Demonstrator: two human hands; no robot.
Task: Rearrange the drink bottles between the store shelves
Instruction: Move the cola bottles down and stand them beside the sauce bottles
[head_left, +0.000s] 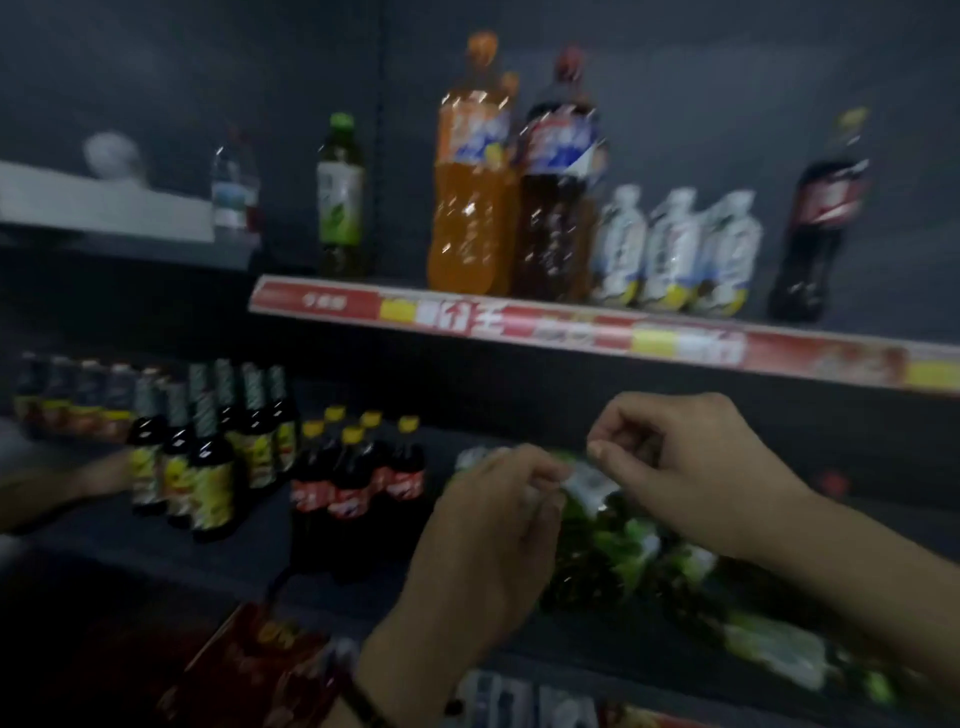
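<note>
The frame is dim and blurred. On the middle shelf (156, 540) stand several green bottles (618, 551) with green-and-white labels. My left hand (493, 525) and my right hand (691, 467) are both closed on the tops of these green bottles. On the upper shelf (571, 325) stand a large orange soda bottle (470, 192), a large dark cola bottle (558, 197), three white bottles (675, 254), a smaller cola bottle (821, 223) at the right and a green tea bottle (340, 200) at the left.
Left of my hands on the middle shelf stand small yellow-capped cola bottles (353, 483) and dark bottles with yellow labels (208, 457). Another person's arm (62, 488) reaches in at the far left. A water bottle (234, 192) stands upper left. Red packaging (249, 660) lies below.
</note>
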